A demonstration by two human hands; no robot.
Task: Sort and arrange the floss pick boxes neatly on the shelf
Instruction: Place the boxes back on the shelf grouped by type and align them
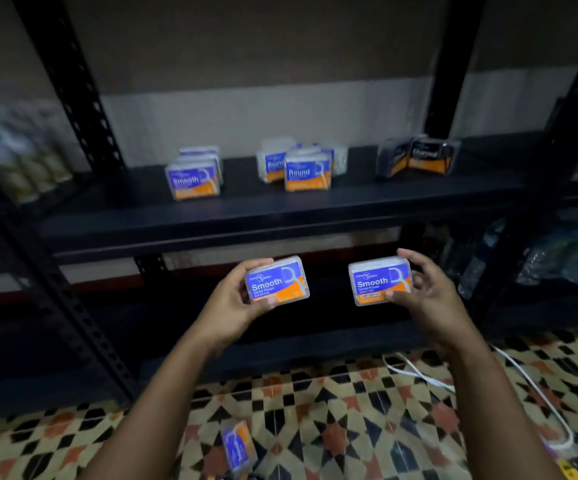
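Dim black metal shelving is filling the view, and its middle shelf (280, 206) is carrying three groups of floss pick boxes: from the left, a Smooth stack (194, 174) of what looks like three or four, a loose Round cluster (301, 166) of roughly four, some askew, and two dark Charcoal boxes (419, 157) standing side by side. Below the shelf edge the person is holding two more boxes up in the air, labels facing the camera. The left hand (235, 299) is gripping one Smooth box (277, 280) by its left end, and the right hand (426, 292) is pinching a second Smooth box (379, 280) by its right end. One further box (237, 445) is lying on the patterned floor (349, 427), near a white cable (523, 375). Judging by the labels, the sorting step is under way, and both held boxes probably belong with the Smooth stack, which calls for lifting them up and leftward.
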